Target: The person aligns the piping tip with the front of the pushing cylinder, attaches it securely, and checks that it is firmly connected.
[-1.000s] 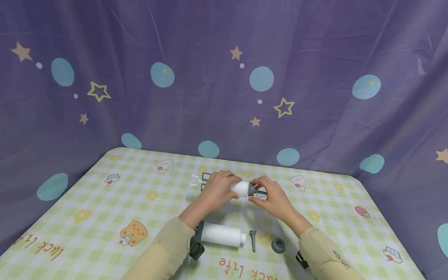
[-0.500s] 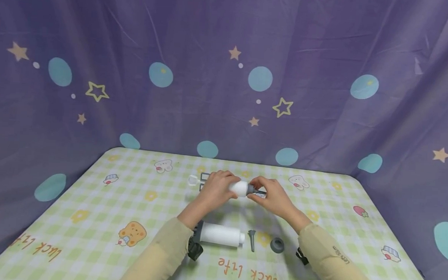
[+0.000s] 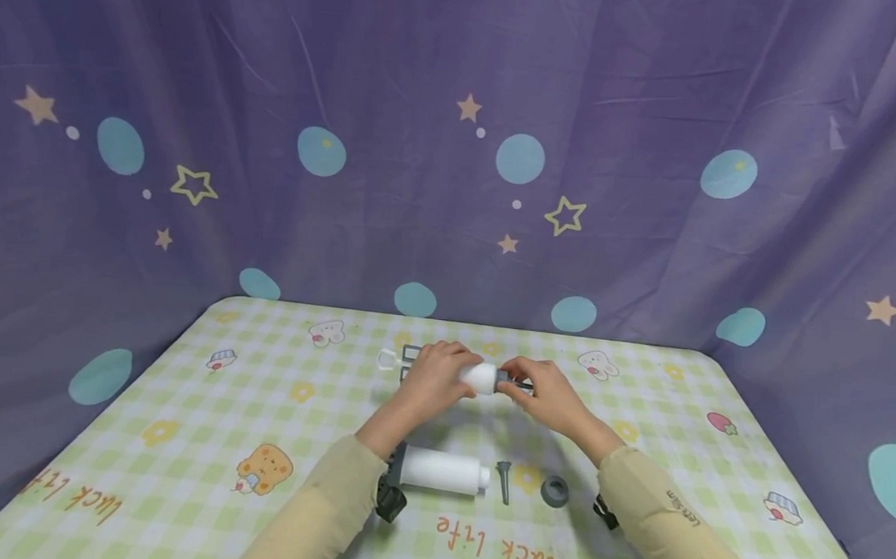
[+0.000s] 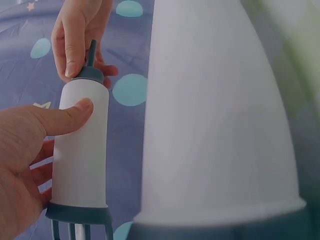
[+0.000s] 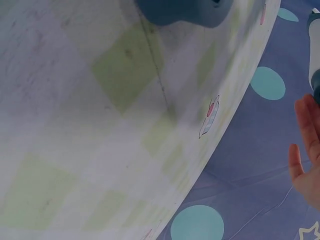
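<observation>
My left hand (image 3: 433, 381) wraps round the white barrel (image 4: 82, 155) of a large plunger syringe, lifted over the table. Its thumb lies across the barrel's front in the left wrist view. At the barrel's far end sits a dark grey nozzle cap (image 4: 89, 74) with a thin spout (image 4: 92, 52). My right hand (image 3: 551, 397) pinches this cap between thumb and fingers. A dark grey collar (image 4: 77, 214) with struts closes the other end, and a pale ring handle (image 3: 388, 359) sticks out to the left in the head view.
Nearer the front lie a second white barrel (image 3: 440, 469) with a dark collar, a loose grey nozzle (image 3: 505, 482) and a round grey cap (image 3: 555, 491). A checked cloth (image 3: 184, 485) covers the table. A purple curtain (image 3: 390, 227) hangs behind.
The right hand's fingers have shifted slightly round the nozzle cap. The left hand and the barrel stay in nearly the same place.
</observation>
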